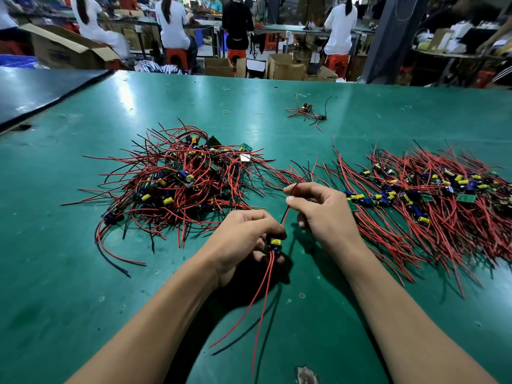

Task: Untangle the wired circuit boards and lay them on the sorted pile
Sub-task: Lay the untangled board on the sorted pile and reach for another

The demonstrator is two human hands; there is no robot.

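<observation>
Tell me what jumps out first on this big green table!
First, the big messy heap of red and black wires with small circuit boards, left of the middle of the shiny green table. On the right lies a tidier spread of the same wired boards, wires mostly running one way. In front, the left hand grips one small board with a yellow capacitor while the right hand pinches its red wire.

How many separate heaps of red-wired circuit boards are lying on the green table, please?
3: tangled red-wired heap centre left, combed-out sorted heap right, small cluster farther back. One further board sits in the left hand, its red wire pinched by the right hand.
</observation>
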